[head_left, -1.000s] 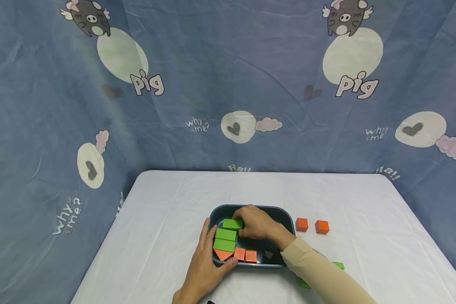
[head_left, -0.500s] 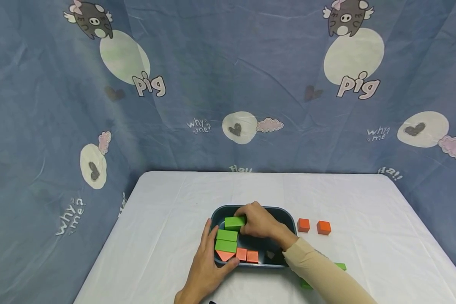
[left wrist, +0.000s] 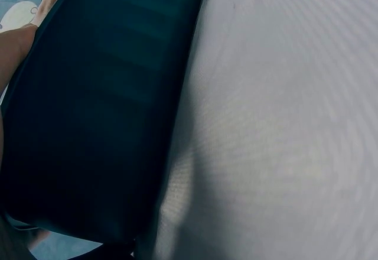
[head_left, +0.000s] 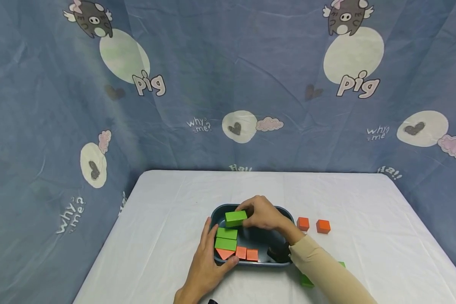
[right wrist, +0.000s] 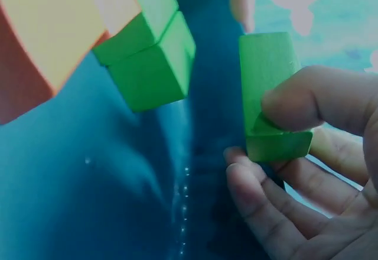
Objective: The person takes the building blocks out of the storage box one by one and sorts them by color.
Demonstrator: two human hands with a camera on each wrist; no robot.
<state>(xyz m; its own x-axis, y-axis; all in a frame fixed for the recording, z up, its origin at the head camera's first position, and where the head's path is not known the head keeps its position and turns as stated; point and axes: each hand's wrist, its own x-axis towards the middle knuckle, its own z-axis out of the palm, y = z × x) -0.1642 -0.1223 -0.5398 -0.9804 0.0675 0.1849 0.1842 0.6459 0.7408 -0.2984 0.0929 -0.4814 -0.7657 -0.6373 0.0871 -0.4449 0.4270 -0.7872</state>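
A dark teal tray [head_left: 279,262] sits on the white table. My right hand [head_left: 260,213] pinches a green rectangular block [head_left: 235,218] and holds it lifted over the tray's back left part; the right wrist view shows thumb and fingers on that green block [right wrist: 269,94]. Two more green blocks [head_left: 226,238] lie along the tray's left side, seen also as green blocks [right wrist: 147,53]. An orange triangle [head_left: 224,253] and two orange cubes [head_left: 247,253] line the front. My left hand [head_left: 207,264] grips the tray's front left corner, the tray wall [left wrist: 94,112] filling its wrist view.
Two orange cubes [head_left: 302,223], [head_left: 322,226] lie on the table right of the tray. A green block [head_left: 305,280] shows partly behind my right sleeve. The blue printed cloth hangs behind and to the left of the table.
My right hand has raised the green block from low in the tray up above its back left part. The left hand stays on the tray corner.
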